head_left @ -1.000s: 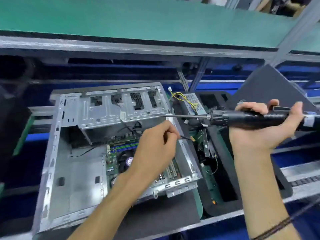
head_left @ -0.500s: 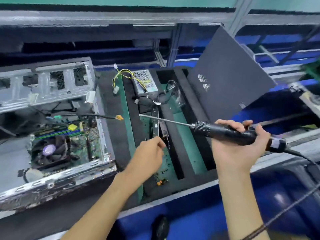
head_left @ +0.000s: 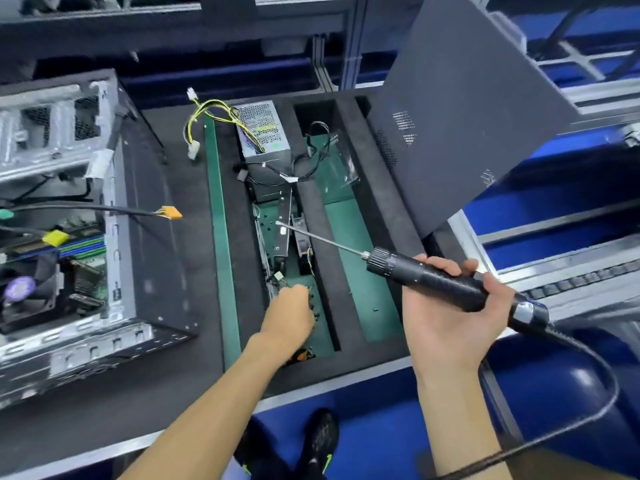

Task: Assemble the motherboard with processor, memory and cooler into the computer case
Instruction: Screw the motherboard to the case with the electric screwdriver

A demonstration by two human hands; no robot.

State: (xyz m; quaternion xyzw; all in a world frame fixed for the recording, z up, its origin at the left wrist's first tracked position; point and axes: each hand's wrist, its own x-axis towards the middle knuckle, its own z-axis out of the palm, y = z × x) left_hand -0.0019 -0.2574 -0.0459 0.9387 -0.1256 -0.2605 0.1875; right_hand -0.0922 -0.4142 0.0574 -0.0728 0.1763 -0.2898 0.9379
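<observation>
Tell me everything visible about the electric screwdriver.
The electric screwdriver has a black, plastic-looking barrel with a ribbed collar and a long thin metal bit. A black cable leaves its rear end. The right hand grips the barrel, palm up, holding it tilted in the air over the foam tray, the bit pointing up-left. The tip touches nothing.

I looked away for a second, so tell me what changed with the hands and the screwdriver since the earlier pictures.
The left hand left the computer case and moved right, reaching down into the foam tray's green compartment among small screws; whether it grips one is hidden. The view swung right with it. The right hand still holds the electric screwdriver, bit pointing left. The motherboard stays in the case.
</observation>
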